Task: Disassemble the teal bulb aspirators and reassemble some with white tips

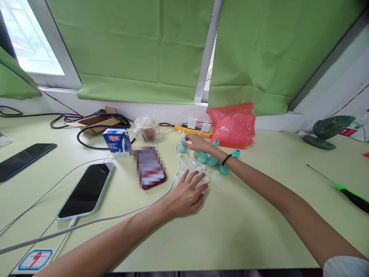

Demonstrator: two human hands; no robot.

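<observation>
My left hand lies palm down on the pale green table, fingers spread over several small clear plastic pieces. My right hand reaches farther back and pinches the top of a teal bulb-shaped part. A black band sits on that wrist. More teal bulb parts stand just right of the hand, between my two arms.
A phone on a white cable lies at left, with a milk carton, a red pixelated item and a bagged cup. A yellow power strip and red bubble wrap sit behind. A green screwdriver lies at right.
</observation>
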